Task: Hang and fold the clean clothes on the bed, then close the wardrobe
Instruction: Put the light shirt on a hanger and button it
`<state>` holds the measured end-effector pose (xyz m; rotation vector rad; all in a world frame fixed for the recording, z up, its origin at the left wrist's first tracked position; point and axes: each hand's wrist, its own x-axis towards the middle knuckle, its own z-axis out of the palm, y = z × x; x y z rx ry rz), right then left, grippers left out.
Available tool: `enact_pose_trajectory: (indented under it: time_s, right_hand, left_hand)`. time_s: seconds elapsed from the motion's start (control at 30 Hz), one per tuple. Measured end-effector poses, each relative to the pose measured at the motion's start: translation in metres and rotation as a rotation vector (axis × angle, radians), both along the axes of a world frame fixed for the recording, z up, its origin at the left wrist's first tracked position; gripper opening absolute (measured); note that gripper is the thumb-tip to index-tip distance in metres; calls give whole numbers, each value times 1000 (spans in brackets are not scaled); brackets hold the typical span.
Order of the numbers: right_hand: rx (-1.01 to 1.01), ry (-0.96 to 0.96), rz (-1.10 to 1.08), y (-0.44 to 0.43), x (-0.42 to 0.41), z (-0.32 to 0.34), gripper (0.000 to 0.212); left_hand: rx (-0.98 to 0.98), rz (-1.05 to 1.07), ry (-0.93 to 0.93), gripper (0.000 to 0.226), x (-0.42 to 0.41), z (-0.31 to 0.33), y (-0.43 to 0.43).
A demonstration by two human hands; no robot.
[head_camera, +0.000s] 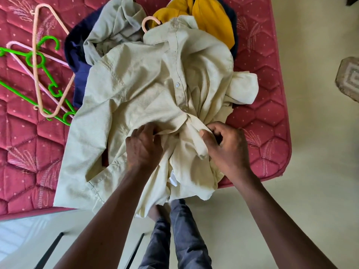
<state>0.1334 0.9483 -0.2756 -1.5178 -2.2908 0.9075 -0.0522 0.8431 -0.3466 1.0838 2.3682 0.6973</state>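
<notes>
A cream button-up shirt (147, 88) lies spread on the red quilted mattress (25, 144), its hem hanging over the near edge. A peach hanger's hook (148, 22) sticks out at its collar. My left hand (143, 148) grips the fabric beside the button placket low on the shirt. My right hand (225, 146) pinches the bunched opposite front panel. Behind the shirt are a grey-green garment (114, 26), a navy garment (77, 55) and a yellow garment (211, 18).
Loose hangers lie at the left of the mattress: a peach one (37, 61), a green one (38, 61) and a pale pink one (19, 55). A patterned mat (349, 78) is on the cream floor at right. My legs in jeans (174, 239) stand below.
</notes>
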Motion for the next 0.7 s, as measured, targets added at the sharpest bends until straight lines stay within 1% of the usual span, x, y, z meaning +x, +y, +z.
enact_pose_trajectory:
  time_s: [0.07, 0.1, 0.13, 0.17, 0.27, 0.3, 0.37, 0.43, 0.5, 0.6, 0.7]
  right_hand:
    - [-315, 263, -162, -9, -4, 11, 8]
    - [-486, 363, -216, -15, -6, 14, 5]
    - [-614, 422, -249, -20, -8, 17, 9]
    - [-697, 446, -257, -26, -10, 18, 13]
    - [-803, 461, -303, -46, -22, 15, 16]
    - [-859, 500, -362, -54, -29, 15, 15]
    - [-969, 594, -489, -65, -40, 12, 18]
    - [-1020, 650, -565, -71, -47, 9, 21]
    - [-1026, 665, -604, -76, -50, 9, 19]
    - [-949, 604, -669, -82, -49, 6, 14]
    - [-875, 504, -641, -87, -46, 5, 12]
  left_hand:
    - [116, 123, -82, 15, 3, 14, -5]
    - [159, 177, -114, 21, 5, 24, -8]
    - [194, 212, -134, 26, 7, 34, -12]
    - [229, 225, -138, 28, 8, 44, -16]
    - [298, 189, -161, 28, 13, 60, -31]
    - [302, 187, -225, 29, 15, 62, -35]
    - [292, 219, -439, 25, 19, 66, -38]
    - [268, 277, -592, 13, 24, 66, -42]
    - [280, 335, -653, 7, 28, 63, -46]
    - [319, 440, -776, 19, 30, 59, -52]
    - [284, 416, -835, 19, 33, 55, -58]
